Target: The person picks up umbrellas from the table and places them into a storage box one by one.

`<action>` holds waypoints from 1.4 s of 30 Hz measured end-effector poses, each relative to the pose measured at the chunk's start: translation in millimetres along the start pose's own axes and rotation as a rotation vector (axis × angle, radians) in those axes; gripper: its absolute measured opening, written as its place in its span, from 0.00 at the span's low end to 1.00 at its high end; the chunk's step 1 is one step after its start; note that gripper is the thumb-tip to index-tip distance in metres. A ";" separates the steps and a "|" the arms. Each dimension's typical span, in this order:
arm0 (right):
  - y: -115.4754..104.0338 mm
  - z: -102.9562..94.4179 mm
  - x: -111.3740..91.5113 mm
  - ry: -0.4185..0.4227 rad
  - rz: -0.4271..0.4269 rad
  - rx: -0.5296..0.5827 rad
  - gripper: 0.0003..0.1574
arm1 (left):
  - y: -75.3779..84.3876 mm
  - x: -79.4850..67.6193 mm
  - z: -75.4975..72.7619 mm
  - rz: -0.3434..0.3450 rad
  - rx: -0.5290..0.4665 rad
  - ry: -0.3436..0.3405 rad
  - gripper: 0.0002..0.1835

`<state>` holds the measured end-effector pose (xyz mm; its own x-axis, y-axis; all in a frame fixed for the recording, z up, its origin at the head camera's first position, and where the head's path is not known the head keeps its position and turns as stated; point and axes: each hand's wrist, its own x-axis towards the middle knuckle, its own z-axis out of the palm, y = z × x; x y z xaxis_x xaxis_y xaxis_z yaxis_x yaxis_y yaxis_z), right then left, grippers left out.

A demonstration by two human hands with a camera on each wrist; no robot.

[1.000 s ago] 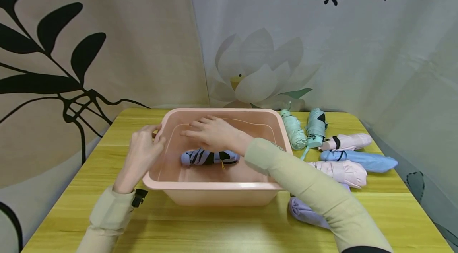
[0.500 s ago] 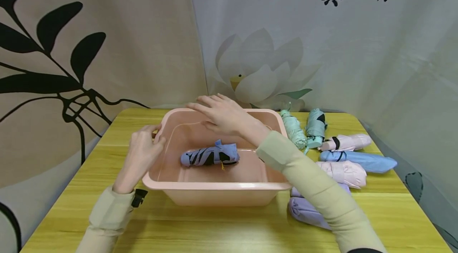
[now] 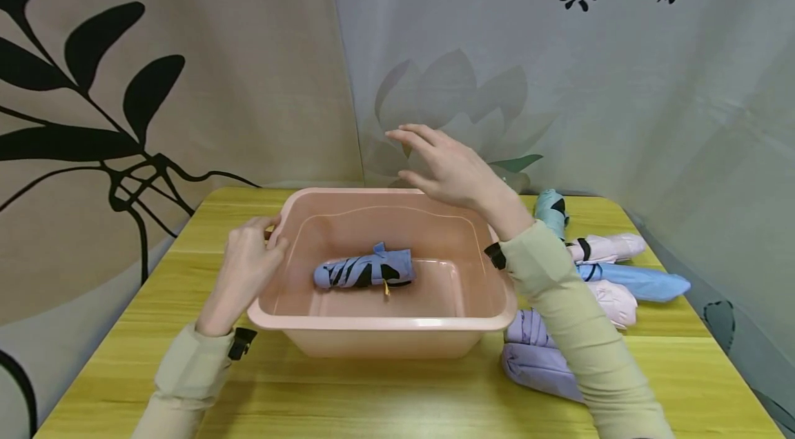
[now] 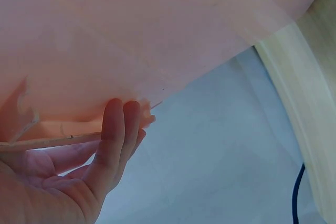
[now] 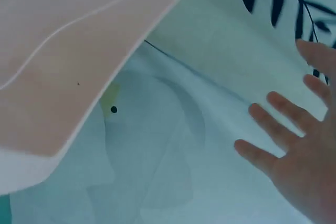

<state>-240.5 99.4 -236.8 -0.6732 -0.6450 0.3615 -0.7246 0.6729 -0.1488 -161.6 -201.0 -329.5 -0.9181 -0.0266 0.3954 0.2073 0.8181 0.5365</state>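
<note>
A pink plastic basin (image 3: 397, 323) stands on the table, and one folded blue umbrella (image 3: 363, 269) with black markings lies on its floor. At the basin's left side my left hand (image 3: 251, 263) grips the rim; the left wrist view shows the fingers of that hand (image 4: 113, 148) curled under the rim and up against the outer wall. My right hand (image 3: 456, 166) is raised over the basin's far right corner, holding nothing. Its fingers are spread apart in the right wrist view, where the hand (image 5: 302, 145) appears beside the basin wall (image 5: 68, 103).
Right of the basin lie several folded umbrellas: a teal one (image 3: 550, 210), pale pink ones (image 3: 611, 246), a bright blue one (image 3: 640, 282) and purple ones (image 3: 540, 363). The right forearm covers part of them. A printed curtain (image 3: 261, 66) hangs behind the wooden table (image 3: 323, 391).
My right hand has risen out of the basin and moved right and away, uncovering the blue umbrella. The left hand has stayed on the rim.
</note>
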 end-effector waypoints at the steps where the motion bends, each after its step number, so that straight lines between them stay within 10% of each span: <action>1: 4.0 -3.0 -2.5 -0.003 0.028 0.011 0.36 | 0.1 0.0 0.0 -0.003 -0.001 -0.002 0.21; 16: 86.1 11.0 -45.9 0.091 0.379 0.119 0.36 | -1.0 -0.1 0.1 0.005 -0.003 0.004 0.21; 42: 174.1 109.3 -105.4 -0.203 0.701 0.058 0.46 | -1.5 -0.1 1.0 0.003 -0.005 -0.001 0.21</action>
<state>-311.8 245.0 -401.4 -0.9917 -0.1282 -0.0131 -0.1166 0.9358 -0.3328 -162.1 -201.7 -331.1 -0.9178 -0.0239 0.3963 0.2117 0.8150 0.5394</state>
